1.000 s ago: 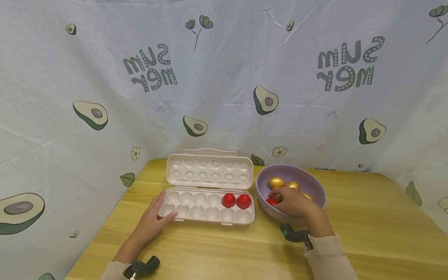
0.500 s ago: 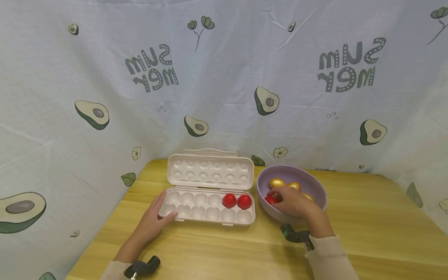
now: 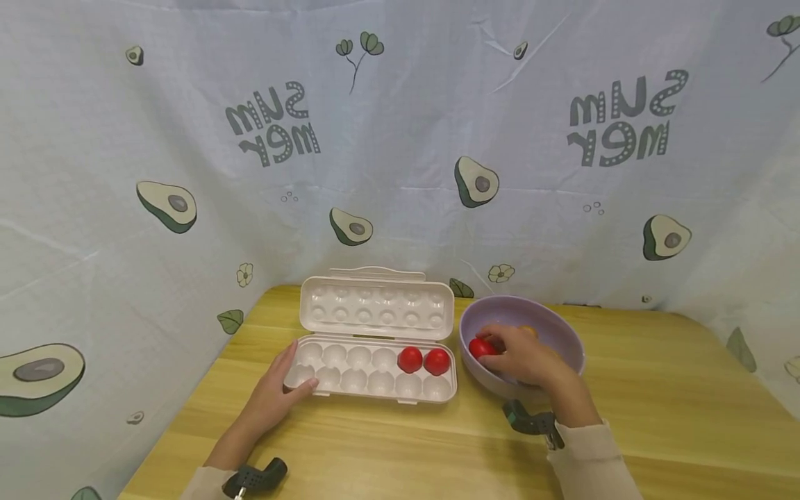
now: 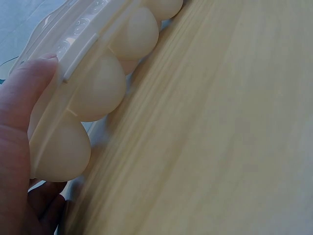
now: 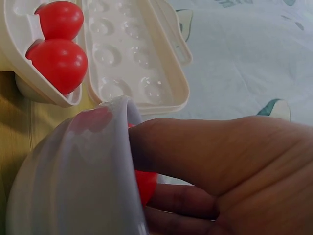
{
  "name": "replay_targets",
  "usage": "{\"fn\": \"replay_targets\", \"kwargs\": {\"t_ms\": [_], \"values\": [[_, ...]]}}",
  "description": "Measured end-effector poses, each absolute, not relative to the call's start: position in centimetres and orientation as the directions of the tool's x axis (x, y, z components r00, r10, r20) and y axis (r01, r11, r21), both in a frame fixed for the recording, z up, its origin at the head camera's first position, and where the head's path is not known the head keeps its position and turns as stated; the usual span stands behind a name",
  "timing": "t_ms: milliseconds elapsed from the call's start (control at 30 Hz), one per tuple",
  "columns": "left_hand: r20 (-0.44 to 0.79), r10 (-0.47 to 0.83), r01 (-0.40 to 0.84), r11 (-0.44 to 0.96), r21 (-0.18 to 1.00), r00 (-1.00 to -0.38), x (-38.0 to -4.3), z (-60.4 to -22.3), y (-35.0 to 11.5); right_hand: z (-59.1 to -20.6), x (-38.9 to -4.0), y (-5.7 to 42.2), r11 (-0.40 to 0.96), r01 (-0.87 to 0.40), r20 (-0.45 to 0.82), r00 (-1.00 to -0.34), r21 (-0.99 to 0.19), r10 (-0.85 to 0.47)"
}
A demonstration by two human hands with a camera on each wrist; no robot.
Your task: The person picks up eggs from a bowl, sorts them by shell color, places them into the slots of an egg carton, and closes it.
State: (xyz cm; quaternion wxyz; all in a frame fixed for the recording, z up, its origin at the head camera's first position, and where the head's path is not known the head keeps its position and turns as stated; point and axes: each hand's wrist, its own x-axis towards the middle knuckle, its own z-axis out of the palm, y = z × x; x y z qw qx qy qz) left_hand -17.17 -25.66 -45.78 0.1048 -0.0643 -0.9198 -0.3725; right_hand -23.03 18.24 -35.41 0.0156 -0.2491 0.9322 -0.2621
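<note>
An egg box [image 3: 369,394] of pale beige plastic lies with its lid [image 3: 375,326] raised at the back. Two red eggs [image 3: 410,360] sit side by side in the right end of its back row. My left hand [image 3: 270,396] grips the box's left end; in the left wrist view the thumb is on the rim, fingers curled underneath. Inside the purple bowl [image 3: 565,333], my right hand [image 3: 521,355] pinches a red egg [image 3: 482,348] between thumb and fingers, near the left wall. The right wrist view shows that egg [image 5: 145,186] partly behind the bowl's rim.
A gold egg [image 3: 528,331] shows in the bowl behind my right hand; the hand hides much of the bowl's inside. The wooden table [image 3: 387,451] meets a printed cloth curtain [image 3: 400,194] at its back. The bowl stands just right of the egg box.
My right hand has raised the red egg a little and shifted slightly left inside the bowl. The gold eggs are now mostly hidden. The left hand has stayed on the egg box.
</note>
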Motion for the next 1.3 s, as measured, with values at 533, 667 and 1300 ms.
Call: {"fn": "replay_targets", "kwargs": {"t_ms": [533,667,1300], "values": [[0.246,0.042,0.201,0.716,0.669,-0.968,-17.15,-45.82,-25.68,-35.17,-22.94,17.98,0.741,-0.449,0.123,-0.883,-0.5,-0.453],[0.246,0.044,0.202,0.718,0.666,-0.968,-17.15,-45.88,-25.67,-35.09,-22.85,17.99,0.748,-0.465,0.129,-0.877,-0.473,-0.464],[0.252,0.041,0.204,0.718,0.665,-0.967,-17.11,-45.81,-25.66,-35.17,-22.93,17.86,0.742,-0.46,0.134,-0.879,-0.488,-0.457]]}}
